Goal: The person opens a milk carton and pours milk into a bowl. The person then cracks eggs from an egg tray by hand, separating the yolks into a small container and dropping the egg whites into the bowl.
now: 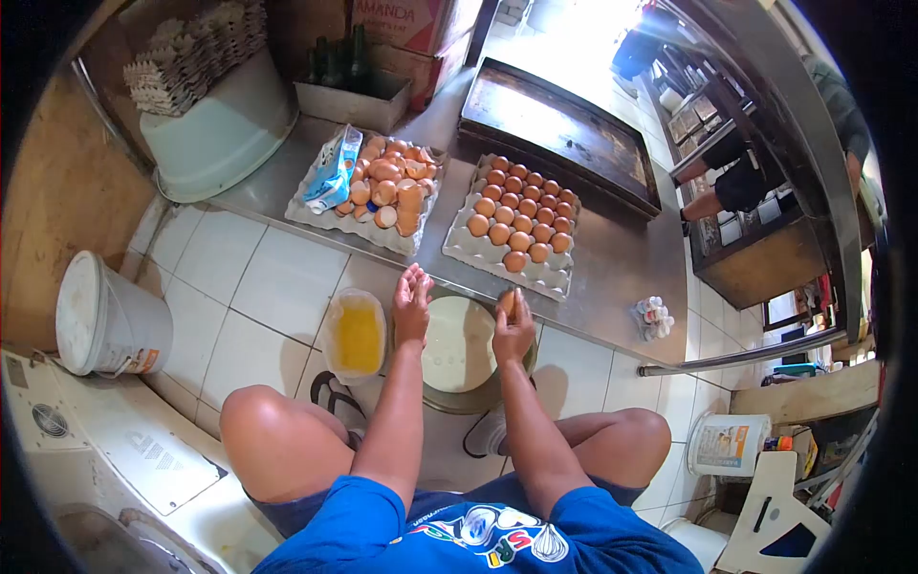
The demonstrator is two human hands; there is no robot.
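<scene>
My right hand (514, 330) is closed on a brown egg (508, 304) beside the right rim of a round bowl of pale liquid (459, 344). Over the bowl's left rim, my left hand (413, 304) is raised with its fingers loosely curled and nothing visible in it. A clear container of yellow liquid (358, 332) stands left of the bowl. On the metal shelf, a grey tray (550, 280) holds many whole brown eggs (523, 224), its nearest cups bare. Another tray (371, 232) bears a heap of broken shells (385, 182) and a blue and white packet (335, 170).
A dark baking tray (564, 134) lies behind the eggs. Stacked egg trays (191, 62) rest on an upturned tub (225, 134). A white bucket (110, 316) stands at left. Small bottles (653, 318) sit at the shelf's right end. Another person's arm (703, 206) shows at upper right.
</scene>
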